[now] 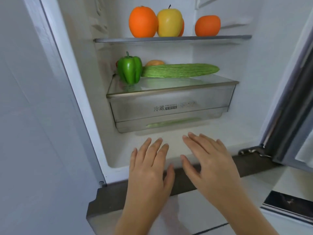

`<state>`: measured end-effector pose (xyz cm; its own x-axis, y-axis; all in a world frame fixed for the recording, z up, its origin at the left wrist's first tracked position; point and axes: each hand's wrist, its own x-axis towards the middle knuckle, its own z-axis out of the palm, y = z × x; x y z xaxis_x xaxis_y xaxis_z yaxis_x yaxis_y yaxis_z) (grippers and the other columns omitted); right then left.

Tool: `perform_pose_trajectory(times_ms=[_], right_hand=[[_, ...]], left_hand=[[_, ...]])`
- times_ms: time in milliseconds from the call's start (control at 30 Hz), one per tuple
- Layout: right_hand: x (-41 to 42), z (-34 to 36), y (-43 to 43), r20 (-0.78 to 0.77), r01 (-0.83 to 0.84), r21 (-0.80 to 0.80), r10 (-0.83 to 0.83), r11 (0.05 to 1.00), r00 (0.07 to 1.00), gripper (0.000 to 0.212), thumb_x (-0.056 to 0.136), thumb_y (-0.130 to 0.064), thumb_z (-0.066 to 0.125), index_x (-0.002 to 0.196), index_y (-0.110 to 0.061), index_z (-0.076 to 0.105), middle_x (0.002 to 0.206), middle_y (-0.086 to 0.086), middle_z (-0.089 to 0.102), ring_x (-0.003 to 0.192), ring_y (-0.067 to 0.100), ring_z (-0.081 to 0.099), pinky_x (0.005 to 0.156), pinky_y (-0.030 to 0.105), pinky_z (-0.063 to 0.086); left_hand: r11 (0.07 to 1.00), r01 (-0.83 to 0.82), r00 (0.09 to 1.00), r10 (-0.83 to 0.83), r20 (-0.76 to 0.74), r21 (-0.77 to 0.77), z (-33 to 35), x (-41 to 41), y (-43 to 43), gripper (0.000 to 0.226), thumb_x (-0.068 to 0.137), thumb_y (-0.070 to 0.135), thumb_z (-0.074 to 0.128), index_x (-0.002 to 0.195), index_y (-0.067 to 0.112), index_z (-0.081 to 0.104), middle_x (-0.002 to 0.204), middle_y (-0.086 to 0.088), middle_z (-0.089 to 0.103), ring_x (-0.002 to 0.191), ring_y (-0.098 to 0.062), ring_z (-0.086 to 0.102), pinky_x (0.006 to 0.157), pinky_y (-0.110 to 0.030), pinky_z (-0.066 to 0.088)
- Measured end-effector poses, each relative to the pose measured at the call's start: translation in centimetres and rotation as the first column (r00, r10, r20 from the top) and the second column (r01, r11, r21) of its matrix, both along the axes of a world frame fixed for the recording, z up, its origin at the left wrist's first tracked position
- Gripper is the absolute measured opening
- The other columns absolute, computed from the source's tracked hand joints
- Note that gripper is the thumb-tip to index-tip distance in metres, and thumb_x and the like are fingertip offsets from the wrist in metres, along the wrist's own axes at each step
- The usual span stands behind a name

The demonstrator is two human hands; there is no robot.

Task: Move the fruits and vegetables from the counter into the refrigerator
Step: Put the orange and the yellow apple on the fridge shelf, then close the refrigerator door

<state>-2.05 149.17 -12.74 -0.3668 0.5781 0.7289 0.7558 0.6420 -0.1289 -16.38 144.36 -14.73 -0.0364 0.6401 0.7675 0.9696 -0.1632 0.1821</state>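
The refrigerator stands open in front of me. On its upper glass shelf (220,37) sit an orange (143,22), a yellow apple (169,22) and a second orange (207,25); a third orange fruit is mostly hidden behind the apple. On the lower shelf (169,92) a green bell pepper (130,68) stands beside a long bitter gourd (181,70), with a tan vegetable (154,62) partly hidden behind them. My left hand (149,168) and my right hand (210,160) hover palm down over the fridge floor, fingers spread, holding nothing.
A clear crisper drawer (169,111) with printed lettering hangs under the lower shelf. The fridge door (291,99) stands open at the right. A dark sill (254,165) runs below the compartment. The fridge's grey side panel (33,116) fills the left.
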Motion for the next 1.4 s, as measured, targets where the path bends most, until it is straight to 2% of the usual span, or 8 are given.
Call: perform_pose_trajectory(times_ms=[233, 467, 533, 633, 800, 1000, 1200, 1400], right_hand=[[4.6, -0.7, -5.0, -0.021, -0.036, 0.015, 0.036, 0.999, 0.999, 0.045, 0.081, -0.035, 0.045, 0.112, -0.009, 0.064, 0.114, 0.010, 0.066, 0.106, 0.031, 0.061, 0.088, 0.053, 0.045], [11.4, -1.6, -9.6, 0.001, -0.100, 0.022, 0.100, 0.995, 0.995, 0.045, 0.082, -0.036, 0.044, 0.113, -0.009, 0.064, 0.115, 0.009, 0.066, 0.108, 0.029, 0.060, 0.093, 0.054, 0.038], [13.5, -1.9, -11.2, 0.018, -0.110, 0.029, 0.110, 0.993, 0.994, 0.045, 0.082, -0.036, 0.044, 0.112, -0.008, 0.064, 0.114, 0.010, 0.066, 0.107, 0.029, 0.061, 0.092, 0.052, 0.038], [15.8, -2.2, -13.7, 0.029, -0.135, 0.027, 0.134, 0.990, 0.991, 0.046, 0.082, -0.035, 0.043, 0.111, -0.007, 0.065, 0.112, 0.011, 0.067, 0.104, 0.029, 0.062, 0.091, 0.053, 0.039], [17.8, -2.3, -18.1, -0.004, -0.154, -0.013, 0.154, 0.988, 0.988, 0.047, 0.082, -0.037, 0.042, 0.111, -0.007, 0.065, 0.112, 0.011, 0.067, 0.104, 0.030, 0.062, 0.088, 0.054, 0.044], [19.7, -2.6, -24.0, -0.031, -0.141, -0.097, 0.138, 0.985, 0.990, 0.048, 0.082, -0.037, 0.042, 0.114, -0.008, 0.063, 0.115, 0.011, 0.065, 0.107, 0.030, 0.061, 0.090, 0.053, 0.044], [21.4, -3.7, -29.9, 0.005, -0.102, -0.168, 0.104, 0.981, 0.995, 0.049, 0.084, -0.038, 0.042, 0.117, -0.007, 0.061, 0.116, 0.010, 0.065, 0.108, 0.028, 0.060, 0.090, 0.048, 0.047], [25.9, -4.1, -32.5, -0.014, -0.048, -0.207, 0.046, 0.977, 0.999, 0.049, 0.083, -0.038, 0.043, 0.117, -0.007, 0.061, 0.115, 0.009, 0.065, 0.105, 0.027, 0.060, 0.086, 0.052, 0.050]], left_hand=[[0.998, -0.059, 0.998, 0.059, 0.011, -0.033, -0.4, 4.9, -5.9, 0.040, 0.082, 0.032, 0.043, 0.114, 0.014, 0.058, 0.121, -0.005, 0.062, 0.121, -0.020, 0.039, 0.099, -0.052, 0.025], [0.989, -0.133, 0.988, 0.137, 0.069, -0.061, -2.2, 12.1, -11.6, 0.040, 0.082, 0.032, 0.045, 0.114, 0.013, 0.060, 0.120, -0.004, 0.062, 0.120, -0.022, 0.047, 0.102, -0.046, 0.035], [0.986, -0.145, 0.986, 0.151, 0.074, -0.082, -2.7, 14.5, -13.3, 0.038, 0.082, 0.033, 0.044, 0.113, 0.015, 0.057, 0.119, -0.004, 0.063, 0.119, -0.021, 0.046, 0.100, -0.048, 0.032], [0.982, -0.155, 0.985, 0.162, 0.059, -0.106, -3.1, 17.0, -16.5, 0.037, 0.082, 0.033, 0.044, 0.113, 0.016, 0.056, 0.119, -0.003, 0.063, 0.117, -0.023, 0.050, 0.101, -0.042, 0.033], [0.969, -0.211, 0.977, 0.215, 0.016, -0.126, -2.2, 18.5, -21.3, 0.040, 0.082, 0.033, 0.044, 0.113, 0.014, 0.059, 0.118, -0.004, 0.063, 0.115, -0.027, 0.055, 0.096, -0.049, 0.037], [0.978, -0.167, 0.984, 0.175, 0.048, -0.128, -2.3, 20.3, -26.9, 0.039, 0.082, 0.031, 0.044, 0.113, 0.013, 0.059, 0.117, -0.005, 0.064, 0.114, -0.028, 0.056, 0.093, -0.053, 0.044], [0.985, -0.138, 0.985, 0.147, 0.091, -0.104, -4.0, 21.2, -31.6, 0.040, 0.083, 0.031, 0.045, 0.114, 0.010, 0.059, 0.118, -0.007, 0.063, 0.115, -0.028, 0.054, 0.094, -0.051, 0.044], [0.970, -0.119, 0.975, 0.155, 0.162, -0.212, -8.9, 25.3, -35.4, 0.040, 0.081, 0.034, 0.042, 0.115, 0.016, 0.054, 0.116, -0.004, 0.064, 0.115, -0.021, 0.049, 0.090, -0.054, 0.045]])
